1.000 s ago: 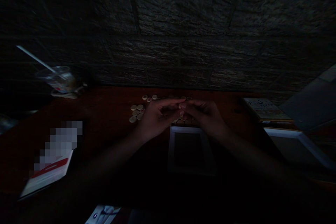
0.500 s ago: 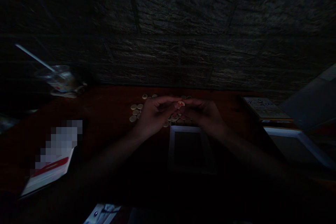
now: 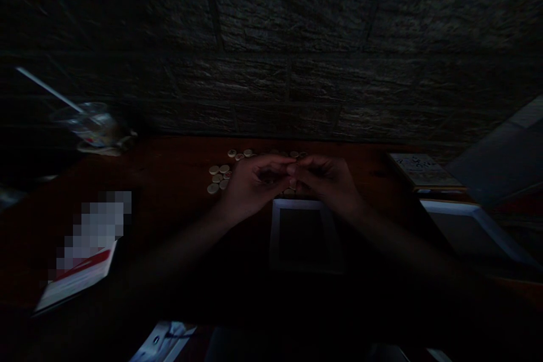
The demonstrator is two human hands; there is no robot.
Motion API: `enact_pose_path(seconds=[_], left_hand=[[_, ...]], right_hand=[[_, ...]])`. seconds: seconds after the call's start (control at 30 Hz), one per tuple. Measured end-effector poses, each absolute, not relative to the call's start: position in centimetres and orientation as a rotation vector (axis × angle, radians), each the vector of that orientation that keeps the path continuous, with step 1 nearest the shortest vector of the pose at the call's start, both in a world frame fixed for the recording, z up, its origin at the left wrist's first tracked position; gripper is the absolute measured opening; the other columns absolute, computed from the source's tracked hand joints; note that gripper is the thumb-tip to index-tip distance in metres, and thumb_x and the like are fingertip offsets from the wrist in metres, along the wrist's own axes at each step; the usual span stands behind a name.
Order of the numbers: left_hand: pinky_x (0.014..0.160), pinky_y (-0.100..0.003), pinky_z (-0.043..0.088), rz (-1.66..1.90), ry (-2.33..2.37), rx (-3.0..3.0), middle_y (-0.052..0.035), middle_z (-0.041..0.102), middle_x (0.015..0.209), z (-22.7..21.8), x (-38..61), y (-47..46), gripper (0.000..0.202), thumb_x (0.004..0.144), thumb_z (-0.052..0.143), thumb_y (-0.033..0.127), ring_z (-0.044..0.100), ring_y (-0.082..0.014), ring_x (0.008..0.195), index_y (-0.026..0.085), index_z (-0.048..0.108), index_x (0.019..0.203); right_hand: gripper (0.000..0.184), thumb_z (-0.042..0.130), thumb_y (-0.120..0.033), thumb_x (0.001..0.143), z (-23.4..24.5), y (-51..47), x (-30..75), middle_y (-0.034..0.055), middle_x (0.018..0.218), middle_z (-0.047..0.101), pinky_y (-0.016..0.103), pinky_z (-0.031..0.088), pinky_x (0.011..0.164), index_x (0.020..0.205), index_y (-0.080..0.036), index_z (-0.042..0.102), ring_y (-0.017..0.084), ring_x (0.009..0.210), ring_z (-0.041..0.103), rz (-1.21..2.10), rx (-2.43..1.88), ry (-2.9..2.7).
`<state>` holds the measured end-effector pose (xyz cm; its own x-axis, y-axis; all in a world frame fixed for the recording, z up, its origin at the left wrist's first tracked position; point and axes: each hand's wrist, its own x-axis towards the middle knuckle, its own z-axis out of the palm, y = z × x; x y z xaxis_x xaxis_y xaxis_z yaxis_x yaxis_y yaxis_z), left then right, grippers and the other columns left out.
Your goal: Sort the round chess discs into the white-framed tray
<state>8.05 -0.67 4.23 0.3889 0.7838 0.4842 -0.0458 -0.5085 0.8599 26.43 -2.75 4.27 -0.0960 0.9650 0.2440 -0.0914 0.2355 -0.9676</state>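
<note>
Left hand (image 3: pixel 250 184) and right hand (image 3: pixel 333 181) meet above the discs (image 3: pixel 213 188).
On my feed the fingers (image 3: pixel 274 160) are bent, tips together, narrow; I cannot tell whether they grip a disc. Loose discs lie on the desk (image 3: pixel 169 167), partly hidden by the hands, beyond the tray (image 3: pixel 297 203).

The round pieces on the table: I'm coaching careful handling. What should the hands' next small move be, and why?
Perhaps ease the left hand and right hand slightly apart: their fingertips come together over the table, so anything between them is hard to make out, and the hands also partly cover the round pieces.
</note>
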Motion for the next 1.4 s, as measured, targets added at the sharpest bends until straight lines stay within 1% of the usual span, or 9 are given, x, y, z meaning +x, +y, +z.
enact_pose_path(seconds=[0.17,0.27,0.4,0.6,0.77,0.93,1.13,1.27,1.4], left_hand=[[0.075,-0.027,0.063,1.194,0.694,1.71,-0.0069,0.083,0.092,4.5,8.1,-0.7,0.029,0.079,0.087,0.029,0.079,-0.0195,0.08,0.017,0.078,0.103],[0.07,-0.026,0.062,1.211,0.724,1.666,-0.0067,0.083,0.091,4.8,8.1,-0.8,0.026,0.081,0.086,0.031,0.078,-0.0182,0.077,0.017,0.079,0.102],[0.07,-0.026,0.062,1.23,0.77,1.615,-0.0076,0.083,0.093,5.0,8.1,-0.8,0.023,0.085,0.081,0.031,0.079,-0.0183,0.079,0.017,0.08,0.102],[0.072,-0.027,0.063,1.216,0.793,1.524,-0.0073,0.083,0.091,4.7,8.1,-0.5,0.029,0.082,0.084,0.037,0.079,-0.0186,0.079,0.017,0.078,0.102],[0.07,-0.03,0.064,1.196,0.805,1.505,-0.0087,0.083,0.093,4.6,8.2,-0.5,0.03,0.083,0.083,0.04,0.079,-0.0203,0.079,0.018,0.079,0.103],[0.074,-0.028,0.063,1.165,0.78,1.466,-0.0067,0.083,0.094,4.6,8.3,-0.6,0.032,0.078,0.087,0.037,0.078,-0.0181,0.08,0.018,0.079,0.103],[0.09,-0.032,0.062,1.115,0.691,1.307,-0.0098,0.08,0.115,4.1,8.3,-0.4,0.036,0.084,0.083,0.036,0.078,-0.0206,0.1,0.02,0.078,0.116],[0.093,-0.034,0.063,1.082,0.661,1.243,-0.0117,0.08,0.114,4.0,8.3,-0.3,0.037,0.085,0.082,0.031,0.079,-0.0196,0.093,0.017,0.077,0.119],[0.091,-0.034,0.064,1.091,0.675,1.251,-0.0121,0.081,0.111,4.1,8.2,-0.2,0.036,0.084,0.083,0.032,0.079,-0.0204,0.093,0.016,0.077,0.116]], right_hand=[[0.031,0.085,-0.05,0.078,4.4,-2.7,26.4,-0.0007,0.066,0.069,0.021,0.047,0.05,0.076,-0.02,0.079,0.009,0.055,0.059,1.091,-0.918,-1.408],[0.031,0.082,-0.051,0.081,4.4,-2.8,26.4,0.0,0.07,0.072,0.023,0.052,0.054,0.082,-0.02,0.081,0.011,0.059,0.064,1.116,-0.94,-1.423],[0.037,0.089,-0.047,0.074,4.4,-2.7,26.2,0.0008,0.079,0.078,0.027,0.06,0.063,0.1,-0.022,0.08,0.015,0.067,0.072,1.133,-0.926,-1.359],[0.024,0.088,-0.042,0.077,4.1,-2.7,26.2,0.0028,0.086,0.081,0.031,0.063,0.073,0.087,-0.022,0.082,0.017,0.075,0.075,0.923,-0.867,-1.447],[0.022,0.086,-0.041,0.08,3.7,-2.8,26.4,0.0041,0.092,0.083,0.034,0.063,0.08,0.092,-0.023,0.082,0.019,0.082,0.077,0.837,-0.889,-1.481],[0.019,0.085,-0.035,0.082,3.6,-3.2,26.7,0.0038,0.093,0.082,0.034,0.061,0.08,0.096,-0.023,0.079,0.019,0.084,0.077,0.676,-0.945,-1.593],[0.029,0.081,-0.032,0.086,3.7,-3.3,26.9,0.0042,0.096,0.08,0.034,0.061,0.078,0.113,-0.024,0.076,0.019,0.084,0.076,0.603,-0.989,-1.66],[0.022,0.078,-0.034,0.089,3.5,-3.0,27.1,0.0047,0.101,0.08,0.036,0.061,0.082,0.109,-0.025,0.079,0.02,0.088,0.075,0.534,-1.014,-1.672],[0.026,0.079,-0.036,0.088,3.3,-2.9,27.1,0.0047,0.104,0.081,0.036,0.061,0.084,0.111,-0.026,0.079,0.021,0.091,0.076,0.597,-1.015,-1.635]])
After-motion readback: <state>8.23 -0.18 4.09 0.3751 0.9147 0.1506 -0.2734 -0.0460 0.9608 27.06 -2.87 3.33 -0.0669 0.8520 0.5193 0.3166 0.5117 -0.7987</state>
